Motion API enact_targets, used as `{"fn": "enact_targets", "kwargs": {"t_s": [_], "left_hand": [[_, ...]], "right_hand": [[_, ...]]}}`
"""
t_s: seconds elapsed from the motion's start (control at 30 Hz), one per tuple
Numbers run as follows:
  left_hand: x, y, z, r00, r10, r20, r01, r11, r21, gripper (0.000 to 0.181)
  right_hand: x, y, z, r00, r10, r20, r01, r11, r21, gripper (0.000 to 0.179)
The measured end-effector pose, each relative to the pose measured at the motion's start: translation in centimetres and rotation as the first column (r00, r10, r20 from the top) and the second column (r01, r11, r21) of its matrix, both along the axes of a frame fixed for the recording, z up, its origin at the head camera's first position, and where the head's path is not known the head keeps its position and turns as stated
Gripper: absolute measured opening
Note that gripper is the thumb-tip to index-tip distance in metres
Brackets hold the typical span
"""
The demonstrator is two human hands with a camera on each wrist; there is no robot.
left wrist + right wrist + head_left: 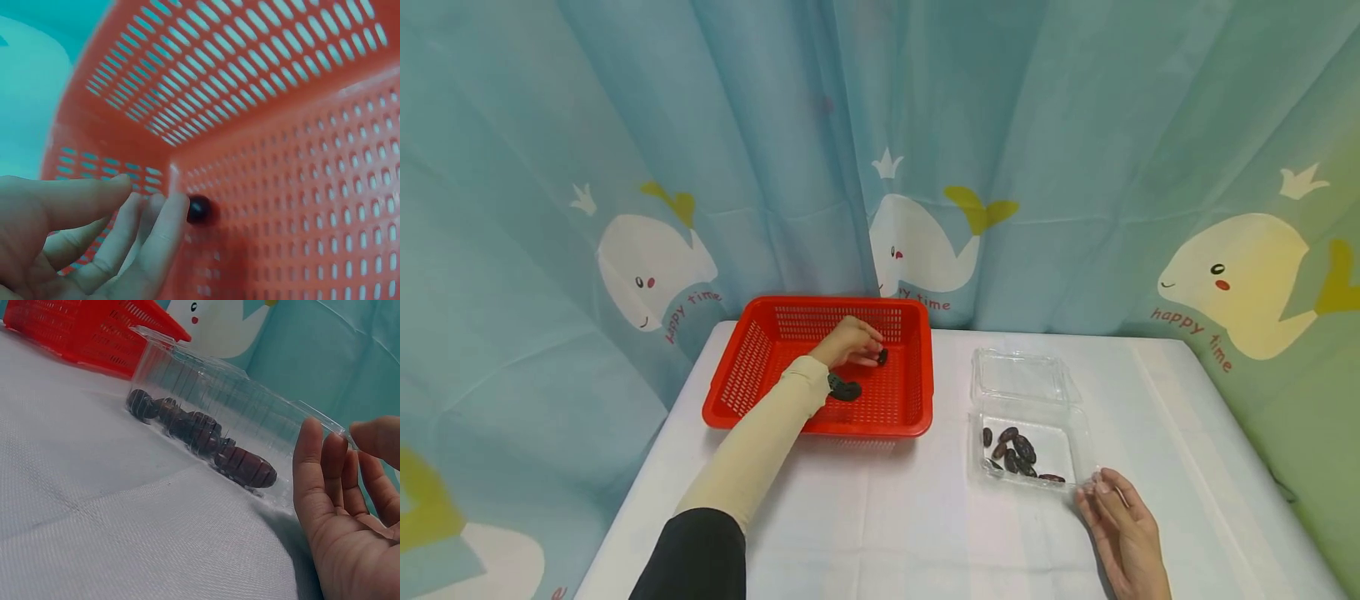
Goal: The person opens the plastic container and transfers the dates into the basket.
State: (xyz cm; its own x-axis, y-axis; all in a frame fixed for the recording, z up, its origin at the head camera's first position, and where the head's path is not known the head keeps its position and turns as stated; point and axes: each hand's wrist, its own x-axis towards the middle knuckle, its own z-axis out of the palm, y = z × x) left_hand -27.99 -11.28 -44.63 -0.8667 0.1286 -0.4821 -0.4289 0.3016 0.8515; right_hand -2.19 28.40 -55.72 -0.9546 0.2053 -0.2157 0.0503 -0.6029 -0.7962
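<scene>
The left hand (853, 342) reaches down inside a red plastic basket (880, 430) with slotted walls; its fingers are loosely bent and a little apart, pinching nothing; a single dark date (199, 209) sits in the basket just beside the fingertips, though whether it touches them I cannot tell; a cream cuff (760, 442) covers that forearm, with a black sleeve (696, 550) above it, and a dark object (845, 390) shows just beside the wrist, partly hidden. The right hand (1123, 533) pinches the near right corner of a clear plastic box (1054, 446) between thumb and fingers; the box rests on the white-covered table (925, 533) to the right of the basket and well apart from it, its hinged lid (1021, 375) laid back on the far side; inside lie several dark, wrinkled dates (1024, 449), most of them gathered toward the left half, with a reddish-brown one along the near wall. Behind the table hangs a blue-green curtain (1075, 125), printed with white whales (917, 242) under small crowns and the words "happy time"; the basket stands near it at the table's far left.
</scene>
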Motion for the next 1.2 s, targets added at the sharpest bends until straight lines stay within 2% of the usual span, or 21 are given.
{"fn": "enact_targets", "kwargs": {"t_s": [0.1, 0.27, 0.53, 0.63, 0.73, 0.93, 1.07, 1.2], "left_hand": [[0.2, 0.2, 1.0, 1.0, -0.026, -0.009, 0.027, 0.999, 0.03, 0.035], [0.6, 0.9, 3.0, 0.993, -0.1, -0.057, 0.105, 0.992, 0.075, 0.038], [2.1, 3.0, 5.6, 0.972, -0.205, -0.117, 0.218, 0.968, 0.12, 0.038], [2.9, 3.8, 6.2, 0.955, -0.246, -0.164, 0.266, 0.957, 0.112, 0.033], [4.0, 4.7, 6.7, 0.922, -0.308, -0.233, 0.328, 0.943, 0.053, 0.026], [6.3, 6.5, 7.6, 0.84, -0.423, -0.34, 0.42, 0.903, -0.086, 0.02], [7.9, 7.6, 7.6, 0.795, -0.451, -0.406, 0.423, 0.891, -0.162, 0.018], [9.4, 8.8, 7.0, 0.751, -0.478, -0.456, 0.409, 0.878, -0.248, 0.014]], "right_hand": [[0.1, 0.1, 0.0, 1.0, -0.006, 0.01, 0.006, 1.0, -0.009, 0.025], [0.2, 0.2, 0.1, 1.0, -0.012, 0.025, 0.013, 1.0, -0.009, 0.025], [0.1, 0.1, 0.1, 1.0, -0.016, 0.018, 0.016, 1.0, -0.008, 0.025], [0.1, 0.0, 0.1, 1.0, -0.015, 0.011, 0.015, 1.0, -0.002, 0.025], [0.0, 0.0, 0.0, 1.0, -0.012, -0.004, 0.012, 1.0, -0.011, 0.025], [0.0, 0.0, 0.0, 1.0, -0.01, -0.006, 0.01, 1.0, 0.0, 0.025], [0.1, -0.1, 0.2, 1.0, -0.013, 0.013, 0.013, 1.0, 0.018, 0.025], [0.0, -0.1, 0.2, 1.0, -0.014, 0.007, 0.014, 1.0, 0.01, 0.025]]}}
